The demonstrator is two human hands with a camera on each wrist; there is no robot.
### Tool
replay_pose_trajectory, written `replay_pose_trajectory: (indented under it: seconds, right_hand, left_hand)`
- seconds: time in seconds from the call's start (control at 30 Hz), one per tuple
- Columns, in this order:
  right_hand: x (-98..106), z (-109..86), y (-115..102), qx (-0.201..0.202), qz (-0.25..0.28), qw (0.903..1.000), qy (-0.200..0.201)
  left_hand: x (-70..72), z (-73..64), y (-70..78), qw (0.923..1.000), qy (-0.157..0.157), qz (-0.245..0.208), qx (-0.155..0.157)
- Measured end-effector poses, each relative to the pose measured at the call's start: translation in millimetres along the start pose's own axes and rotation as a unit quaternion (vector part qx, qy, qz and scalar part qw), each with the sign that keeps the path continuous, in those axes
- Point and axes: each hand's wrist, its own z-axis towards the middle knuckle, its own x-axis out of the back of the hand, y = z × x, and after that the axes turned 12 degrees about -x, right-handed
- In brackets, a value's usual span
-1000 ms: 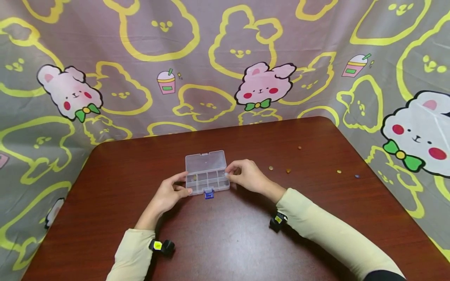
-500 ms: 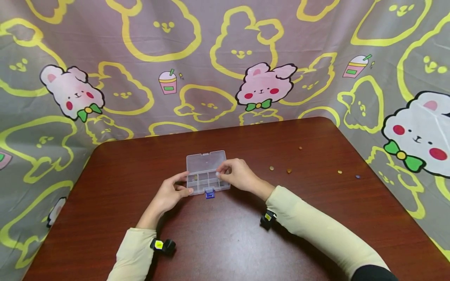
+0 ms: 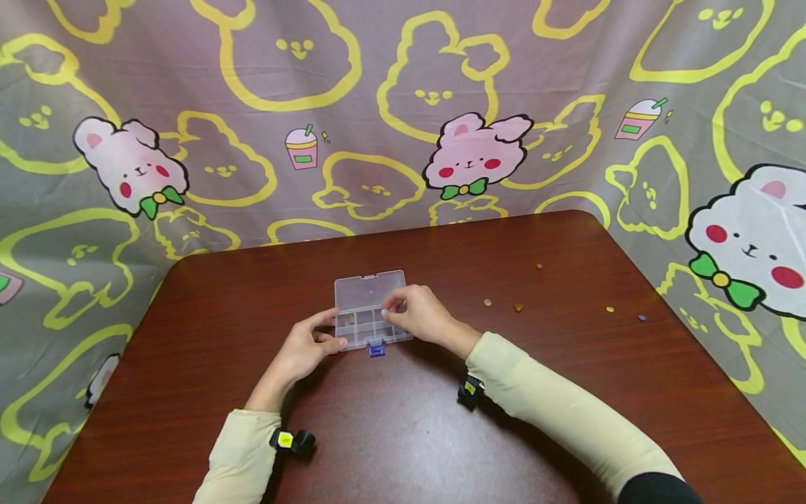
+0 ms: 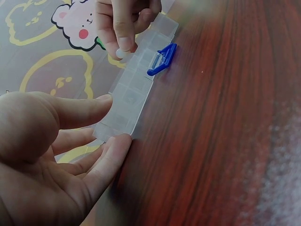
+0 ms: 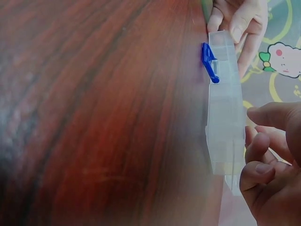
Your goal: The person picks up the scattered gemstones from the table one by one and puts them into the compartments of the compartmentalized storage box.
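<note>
A clear plastic compartment box (image 3: 346, 341) lies on the table with its lid (image 3: 369, 292) raised at the back and a blue latch (image 3: 376, 348) in front. My left hand (image 3: 305, 353) grips its left end, thumb and fingers set on either side of the corner. Over the back row of compartments, my right hand (image 3: 423, 315) pinches a small white stone (image 4: 121, 53) between thumb and fingertips. A small yellowish stone (image 3: 350, 319) sits in the back left compartment. The right hand hides the box's back right part in the head view.
On the table (image 3: 403, 434), to the right, lie several small stones: a pale one (image 3: 488, 302), an amber one (image 3: 519, 308), a brownish one (image 3: 539, 266), a yellow one (image 3: 609, 309) and a blue one (image 3: 642, 318). A patterned curtain (image 3: 371, 126) rises behind.
My right hand has moved left over the box with the white stone, from its right end toward the middle compartments. The left hand has kept its grip on the left end.
</note>
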Motion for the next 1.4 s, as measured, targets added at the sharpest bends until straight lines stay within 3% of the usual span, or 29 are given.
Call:
replay_pose_trajectory:
  seconds: [0.4, 0.83, 1.4]
  right_hand:
    - [-3.9, 3.4, -1.0, -0.013, -0.026, 0.9996, 0.002]
    - [-1.2, 0.2, 6.2, 0.008, -0.015, 0.9998, 0.011]
    - [26.4, -22.3, 33.0, -0.01, -0.002, 0.9995, 0.031]
  left_hand:
    - [-0.4, 0.2, 0.3, 1.0, 0.001, -0.002, 0.001]
    - [-0.3, -1.0, 4.2, 1.0, -0.001, 0.002, 0.0]
    - [-0.2, -0.9, 0.0, 0.9999, -0.003, 0.009, -0.006]
